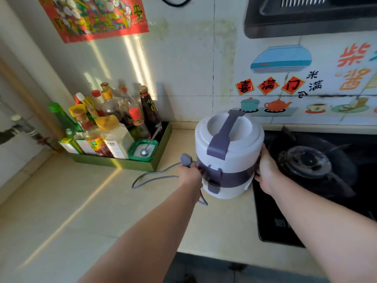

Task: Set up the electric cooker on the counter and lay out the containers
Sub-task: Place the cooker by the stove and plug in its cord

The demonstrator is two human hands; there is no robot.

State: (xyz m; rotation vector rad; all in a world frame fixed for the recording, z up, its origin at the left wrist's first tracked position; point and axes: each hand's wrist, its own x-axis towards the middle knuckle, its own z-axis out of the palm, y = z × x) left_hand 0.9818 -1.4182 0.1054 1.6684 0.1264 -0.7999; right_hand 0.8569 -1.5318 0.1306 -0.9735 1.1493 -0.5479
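Head view, looking down along two bare forearms at a kitchen counter (98,205). A round white cooker (234,139) with a grey band around its middle, a grey latch at the front and a grey handle strap across its closed lid stands upright near the back of the counter. It is just beside the left edge of a black gas stove (306,201). Whether its base rests on the counter or hangs just above cannot be told.

The right hand (266,172) grips the cooker's right side, fingers curved around the wall at the height of the grey band. The left hand (189,175) is against the cooker's left side, its fingers curled around a grey plug (185,159) that sticks up above the knuckles. From it a grey cord (152,177) loops across the counter to the left and back under the wrist.

To the left, in the corner, a green tray (130,166) holds a crowd of sauce and oil bottles. At the tray's near right end sits a green dish (143,152) of white grains with a metal spoon lying in it.

A dark hood (306,27) hangs above the stove. A red poster (93,17) and cartoon kitchen stickers (285,86) are on the tiled wall. Strips of sunlight cross the wall and counter.
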